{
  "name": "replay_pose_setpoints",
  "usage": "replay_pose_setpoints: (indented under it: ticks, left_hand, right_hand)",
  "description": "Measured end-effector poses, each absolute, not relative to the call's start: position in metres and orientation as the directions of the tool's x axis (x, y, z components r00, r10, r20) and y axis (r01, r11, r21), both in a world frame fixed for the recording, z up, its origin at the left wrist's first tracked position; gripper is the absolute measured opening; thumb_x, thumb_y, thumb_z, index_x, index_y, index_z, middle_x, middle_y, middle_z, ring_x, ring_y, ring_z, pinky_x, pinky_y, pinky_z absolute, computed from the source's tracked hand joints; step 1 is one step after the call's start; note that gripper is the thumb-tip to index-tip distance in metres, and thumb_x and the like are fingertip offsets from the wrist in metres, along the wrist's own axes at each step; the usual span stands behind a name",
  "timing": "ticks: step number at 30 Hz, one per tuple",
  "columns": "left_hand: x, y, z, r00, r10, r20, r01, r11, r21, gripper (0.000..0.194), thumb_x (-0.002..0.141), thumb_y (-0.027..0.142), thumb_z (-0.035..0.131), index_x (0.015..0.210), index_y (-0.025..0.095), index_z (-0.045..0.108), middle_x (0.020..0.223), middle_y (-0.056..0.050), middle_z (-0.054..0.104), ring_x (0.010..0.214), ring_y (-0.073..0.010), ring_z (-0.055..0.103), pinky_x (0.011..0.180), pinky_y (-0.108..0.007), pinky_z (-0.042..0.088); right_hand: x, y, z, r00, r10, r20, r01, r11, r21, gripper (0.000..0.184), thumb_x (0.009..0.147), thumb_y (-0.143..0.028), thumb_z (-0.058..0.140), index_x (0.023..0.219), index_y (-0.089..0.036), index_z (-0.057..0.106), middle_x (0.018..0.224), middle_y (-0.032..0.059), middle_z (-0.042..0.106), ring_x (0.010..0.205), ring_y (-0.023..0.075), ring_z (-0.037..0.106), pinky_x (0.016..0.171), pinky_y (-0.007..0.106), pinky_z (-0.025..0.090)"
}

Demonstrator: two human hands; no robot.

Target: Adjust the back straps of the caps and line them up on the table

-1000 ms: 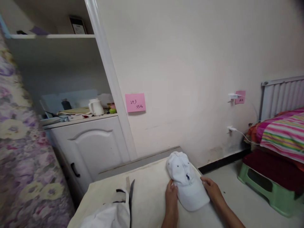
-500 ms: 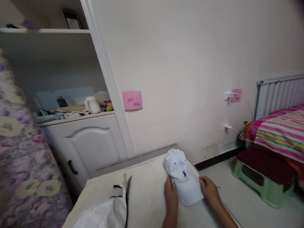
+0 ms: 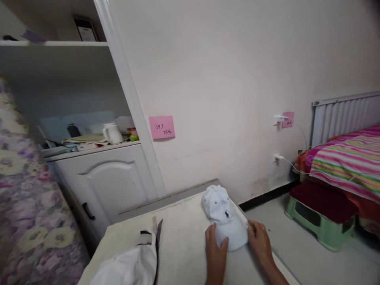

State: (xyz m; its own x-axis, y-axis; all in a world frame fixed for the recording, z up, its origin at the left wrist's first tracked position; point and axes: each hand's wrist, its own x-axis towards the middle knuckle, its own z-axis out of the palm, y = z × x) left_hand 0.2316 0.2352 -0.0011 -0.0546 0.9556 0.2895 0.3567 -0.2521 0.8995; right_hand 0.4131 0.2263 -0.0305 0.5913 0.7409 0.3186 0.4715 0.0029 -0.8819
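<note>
A white baseball cap [image 3: 218, 206] with a small dark-blue embroidered emblem lies on the cream-covered tabletop, its brim pointing towards me. At the left side of the brim is my left hand [image 3: 216, 251], open, thumb spread from the fingers and the thumb tip over the brim. My right hand [image 3: 261, 243] rests close against the brim's right edge, fingers loosely bent and apart, gripping nothing that I can see. A second white cap [image 3: 127, 267] lies at the table's near left, cut off by the frame, its back strap and a dark brim edge showing.
The cream-covered table [image 3: 181, 233] meets the wall at its far edge. Left are a floral curtain [image 3: 26, 206] and a white cabinet [image 3: 109, 182] bearing a white jug [image 3: 113, 133]. To the right stand a green stool [image 3: 322, 223] with a dark-red top and a striped bed [image 3: 350, 158].
My left hand has loosened from the cap's side and its thumb has spread over the brim. My right fingers have eased at the brim's edge. The view has shifted slightly.
</note>
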Motion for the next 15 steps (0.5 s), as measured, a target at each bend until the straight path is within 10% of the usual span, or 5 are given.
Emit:
replay_pose_setpoints:
  ticks: [15]
  left_hand:
    - [0.163,0.086,-0.007,0.091,0.988,-0.127,0.074,0.120,0.990,0.015,0.059,0.021,0.070,0.073,0.022,0.075,0.073,-0.006,0.075,0.072,-0.0258,0.067,0.073,-0.038,0.055]
  right_hand:
    - [0.370,0.145,-0.011,0.339,0.906,0.253,0.334,0.135,-0.933,0.035,0.078,-0.050,0.052,0.092,-0.023,0.068,0.098,0.0127,0.077,0.096,0.0331,0.069,0.091,0.043,0.052]
